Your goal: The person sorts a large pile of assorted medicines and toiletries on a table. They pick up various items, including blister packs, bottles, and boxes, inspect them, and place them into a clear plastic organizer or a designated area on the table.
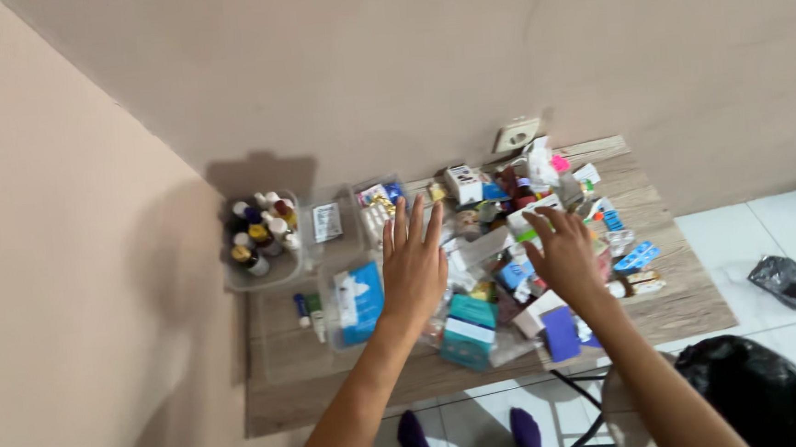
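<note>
Head view looks down on a wooden tabletop set against a beige wall, crowded with small medicine packages. Both bare hands hover over the pile, palms down. The left hand has its grip spread, fingers fanned wide and holding nothing; it sits above a heap of loose blister packs and sachets, just right of a clear plastic tub holding a blue and white pouch. The right hand is likewise empty, its grip open with the fingers slightly curled, above small blue and white boxes in the middle of the clutter. I cannot tell whether either hand touches the items below it.

A teal box lies near the front edge between the two forearms, and a purple box lies just beside the right wrist. At the far left a clear tub of small bottles with coloured caps stands well apart from both hands. A white wall socket is on the wall behind the tabletop. A black plastic bag lies on the white tiled floor to the right, and feet in dark purple socks show below the tabletop edge.
</note>
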